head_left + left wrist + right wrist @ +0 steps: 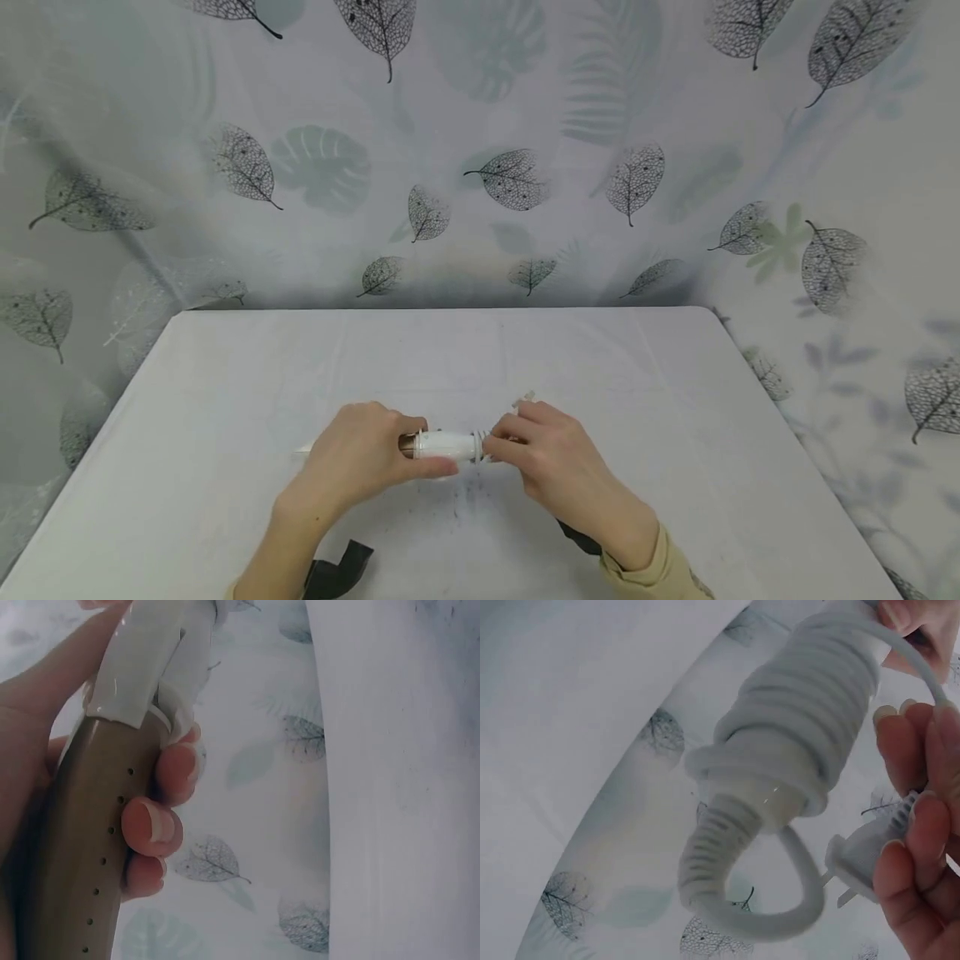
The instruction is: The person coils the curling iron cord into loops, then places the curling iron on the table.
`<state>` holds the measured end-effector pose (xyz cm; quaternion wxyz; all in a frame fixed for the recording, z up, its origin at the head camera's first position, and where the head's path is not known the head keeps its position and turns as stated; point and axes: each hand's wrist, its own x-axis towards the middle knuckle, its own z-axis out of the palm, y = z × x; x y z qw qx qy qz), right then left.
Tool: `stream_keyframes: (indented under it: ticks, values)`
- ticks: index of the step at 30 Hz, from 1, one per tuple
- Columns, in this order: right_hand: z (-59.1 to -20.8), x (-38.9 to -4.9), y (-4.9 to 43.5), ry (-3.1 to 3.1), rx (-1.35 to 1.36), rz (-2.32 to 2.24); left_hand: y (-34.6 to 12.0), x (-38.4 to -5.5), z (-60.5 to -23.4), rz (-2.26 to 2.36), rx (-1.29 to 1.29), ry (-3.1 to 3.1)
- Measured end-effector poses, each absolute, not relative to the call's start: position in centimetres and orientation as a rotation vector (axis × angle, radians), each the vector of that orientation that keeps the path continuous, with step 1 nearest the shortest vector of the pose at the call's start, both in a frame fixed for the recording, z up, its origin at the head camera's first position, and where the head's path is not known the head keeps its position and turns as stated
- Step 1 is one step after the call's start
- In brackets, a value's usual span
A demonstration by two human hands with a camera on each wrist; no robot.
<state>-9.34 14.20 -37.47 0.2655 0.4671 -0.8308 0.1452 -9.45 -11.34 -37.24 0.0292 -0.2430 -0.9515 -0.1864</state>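
Note:
A white hair curling iron (444,444) lies crosswise between the hands at the middle of the table's near half. My left hand (360,450) grips it, fingers curled round the brown barrel (86,825), which has a row of small holes. White cord (802,697) is wound in several turns about the handle. Below the handle's end, the cord leaves a ribbed sleeve (718,844) and makes a loop. My right hand (551,454) pinches the cord beside the coils. Its lower fingers also hold the two-pin plug (859,859), prongs pointing outward. The left hand covers much of the barrel.
A white table (247,367) lies under the hands, with dark specks (465,496) on its surface below the iron. Leaf-printed cloth (465,108) stands behind it and at both sides. Black bands (341,571) are near both wrists.

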Motion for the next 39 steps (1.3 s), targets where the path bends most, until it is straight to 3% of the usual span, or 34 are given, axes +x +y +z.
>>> stream_keyframes:
  ticks: [11,24,31,34,39]
  values:
    - [-37.5,-9.9,14.6,-2.186,1.358,0.571,-11.4,-9.4,-37.2,-0.648,-1.021,-2.913]
    - [-37.2,-10.9,15.8,-2.37,1.66,1.343,-11.9,-8.3,-35.9,-1.176,-1.159,-2.747]
    - [-37.3,-11.0,15.6,-2.491,1.513,1.456,-12.4,-8.3,-35.2,-1.683,-1.195,-2.723]
    - [-37.4,-10.9,15.5,-2.52,1.442,1.507,-12.5,-8.4,-35.0,-1.677,-1.175,-2.761]
    - [-38.0,-10.8,15.2,-2.702,1.083,1.555,-12.1,-8.6,-35.0,-1.441,-0.899,-2.83]
